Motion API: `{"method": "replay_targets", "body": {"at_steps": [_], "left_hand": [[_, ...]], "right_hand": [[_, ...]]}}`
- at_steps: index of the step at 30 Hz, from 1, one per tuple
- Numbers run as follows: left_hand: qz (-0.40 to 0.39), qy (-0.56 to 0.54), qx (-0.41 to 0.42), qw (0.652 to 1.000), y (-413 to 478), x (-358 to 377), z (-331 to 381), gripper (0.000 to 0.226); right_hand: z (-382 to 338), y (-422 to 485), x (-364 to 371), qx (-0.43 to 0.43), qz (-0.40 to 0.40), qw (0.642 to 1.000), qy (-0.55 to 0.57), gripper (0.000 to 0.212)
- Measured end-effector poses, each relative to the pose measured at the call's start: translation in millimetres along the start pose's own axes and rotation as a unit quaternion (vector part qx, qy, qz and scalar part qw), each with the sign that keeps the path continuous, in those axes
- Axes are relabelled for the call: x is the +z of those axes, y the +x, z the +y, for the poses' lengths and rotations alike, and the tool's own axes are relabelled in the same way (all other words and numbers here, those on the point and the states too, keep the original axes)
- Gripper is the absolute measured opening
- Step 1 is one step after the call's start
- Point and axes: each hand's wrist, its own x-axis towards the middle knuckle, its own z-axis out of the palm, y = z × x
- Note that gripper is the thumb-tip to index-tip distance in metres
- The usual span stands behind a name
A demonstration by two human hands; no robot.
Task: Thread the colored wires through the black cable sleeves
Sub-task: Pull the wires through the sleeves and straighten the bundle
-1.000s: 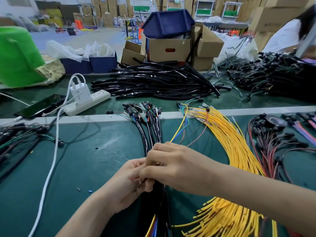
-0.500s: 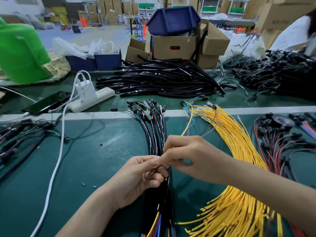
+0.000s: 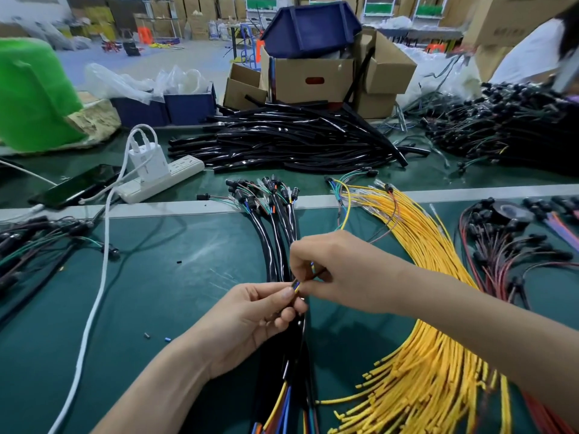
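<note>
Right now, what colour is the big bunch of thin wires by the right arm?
Yellow. The big bunch of thin wires shows best in the head view.

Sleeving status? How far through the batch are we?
Looks early. Done: a handful of sleeved harnesses lie on the mat, connectors at the far end. In hand: the left hand holds a black sleeve by its end, and the right hand pinches colored wires at its mouth. Left: a big pile of empty sleeves at the back and a thick fan of yellow wires.

Black sleeve [image 3: 296, 343] mouth hidden behind left hand [image 3: 250, 317].
</note>
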Motion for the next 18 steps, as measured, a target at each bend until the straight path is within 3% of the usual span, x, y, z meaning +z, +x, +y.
{"method": "replay_targets", "body": {"at_steps": [5, 10, 14, 18], "left_hand": [[0.001, 0.037, 0.017, 0.999, -2.1, -2.8, -3.5, 0.018], [0.017, 0.095, 0.034, 0.995, -1.5, 0.0, -6.9, 0.020], [0.022, 0.088, 0.035, 0.995, 1.6, -0.9, -8.4, 0.020], [0.021, 0.088, 0.044, 0.995, 3.6, -1.7, -12.5, 0.020]], "right_hand": [[0.6, -3.7, 3.9, -0.004, 0.024, 0.999, -0.035, 0.016], [43.9, -42.5, -25.8, 0.070, 0.194, 0.978, 0.029, 0.017], [132.2, -103.1, -55.0, 0.258, 0.269, 0.922, -0.106, 0.010], [224.0, -193.1, -67.2, 0.535, 0.188, 0.796, -0.213, 0.025]]}}
